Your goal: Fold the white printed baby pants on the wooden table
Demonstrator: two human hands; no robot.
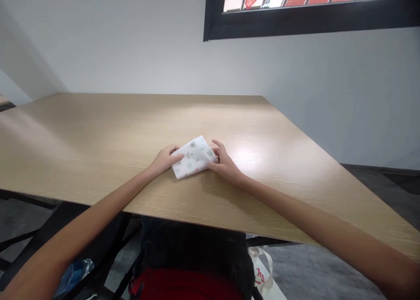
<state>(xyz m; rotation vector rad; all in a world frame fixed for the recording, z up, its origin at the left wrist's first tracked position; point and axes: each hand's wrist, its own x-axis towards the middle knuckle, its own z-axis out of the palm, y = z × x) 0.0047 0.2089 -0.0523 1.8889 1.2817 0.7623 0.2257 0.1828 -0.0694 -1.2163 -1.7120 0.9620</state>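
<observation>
A folded white cloth (194, 157) with small printed motifs lies flat near the middle of the light wood tabletop (98, 142). My left hand (164, 160) is at the cloth's left side, its fingers over the edge. On the opposite side, my right hand (221, 162) grips the right corner between thumb and fingers. Both forearms reach in from the bottom corners of the view, and the hands partly hide the cloth's ends.
A dark bag with a red part (193, 256) sits below the table's near edge, with a blue water bottle (74, 276) at lower left and a white printed tote bag (262, 271) at lower right. Black table legs stand on the grey floor. A dark-framed window (308, 11) is high on the wall.
</observation>
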